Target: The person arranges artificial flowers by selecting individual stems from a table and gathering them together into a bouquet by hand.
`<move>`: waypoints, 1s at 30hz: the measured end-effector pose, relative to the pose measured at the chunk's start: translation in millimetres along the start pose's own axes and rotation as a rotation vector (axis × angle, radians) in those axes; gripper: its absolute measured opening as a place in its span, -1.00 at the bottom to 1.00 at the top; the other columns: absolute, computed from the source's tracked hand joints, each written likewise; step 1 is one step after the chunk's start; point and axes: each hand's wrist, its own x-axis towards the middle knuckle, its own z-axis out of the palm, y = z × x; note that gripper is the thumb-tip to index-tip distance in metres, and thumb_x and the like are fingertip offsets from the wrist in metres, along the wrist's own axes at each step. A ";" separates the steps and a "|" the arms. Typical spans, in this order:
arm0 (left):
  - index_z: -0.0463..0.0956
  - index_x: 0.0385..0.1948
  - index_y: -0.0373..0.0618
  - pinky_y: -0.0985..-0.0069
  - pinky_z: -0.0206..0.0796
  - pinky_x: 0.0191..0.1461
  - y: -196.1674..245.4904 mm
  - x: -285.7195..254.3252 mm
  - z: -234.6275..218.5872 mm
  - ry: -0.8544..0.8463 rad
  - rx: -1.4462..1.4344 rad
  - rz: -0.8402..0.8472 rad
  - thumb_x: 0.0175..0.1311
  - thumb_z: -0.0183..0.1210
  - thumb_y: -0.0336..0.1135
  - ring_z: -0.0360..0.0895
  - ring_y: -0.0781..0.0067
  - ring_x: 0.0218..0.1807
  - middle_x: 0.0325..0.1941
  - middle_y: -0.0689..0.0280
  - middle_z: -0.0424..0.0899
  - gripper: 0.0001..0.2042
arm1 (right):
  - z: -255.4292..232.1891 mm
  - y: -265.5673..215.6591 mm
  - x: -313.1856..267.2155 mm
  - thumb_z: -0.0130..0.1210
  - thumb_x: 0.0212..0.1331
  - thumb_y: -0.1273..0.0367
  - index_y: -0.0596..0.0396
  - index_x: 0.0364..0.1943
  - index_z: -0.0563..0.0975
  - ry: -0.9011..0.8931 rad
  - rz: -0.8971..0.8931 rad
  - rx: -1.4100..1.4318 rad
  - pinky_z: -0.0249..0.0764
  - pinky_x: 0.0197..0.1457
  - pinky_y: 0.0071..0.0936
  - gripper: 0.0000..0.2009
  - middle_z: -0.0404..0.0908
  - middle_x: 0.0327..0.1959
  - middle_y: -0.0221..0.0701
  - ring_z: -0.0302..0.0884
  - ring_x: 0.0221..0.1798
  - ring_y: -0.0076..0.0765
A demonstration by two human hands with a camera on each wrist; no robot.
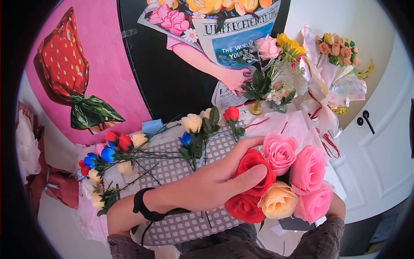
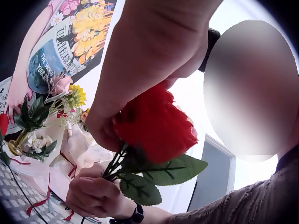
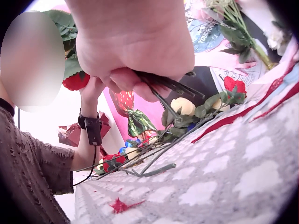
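Note:
In the head view the left hand (image 1: 215,183) holds a red rose (image 1: 249,166), its thumb across the petals and its fingers behind. Around that rose are pink roses (image 1: 308,170), a cream rose (image 1: 279,200) and another red rose (image 1: 245,208), bunched together. The blooms hide the right hand there. The left wrist view shows the right hand (image 2: 93,191) gripping the stems just below green leaves (image 2: 175,170). From the right wrist, cut stem ends (image 3: 170,84) stick out of the right fist (image 3: 135,51).
Loose red, blue and cream roses (image 1: 125,142) with long stems lie on the grey patterned cloth (image 1: 172,231). Behind stand a small vase (image 1: 255,108) of flowers and a wrapped bouquet (image 1: 332,82). Pink paper (image 1: 297,125) and red ribbons (image 1: 330,144) are at the back right.

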 end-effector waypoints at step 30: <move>0.35 0.12 -0.23 0.50 0.29 0.12 -6.2 36.9 -12.2 -0.077 0.079 0.106 0.42 -0.02 0.02 0.44 0.58 -0.01 -0.01 0.32 0.50 -0.52 | -4.3 53.4 20.2 0.16 0.22 0.44 0.07 0.25 0.31 0.075 -0.188 -0.113 0.29 0.32 -0.46 -0.50 0.39 0.20 -0.36 0.35 0.22 -0.42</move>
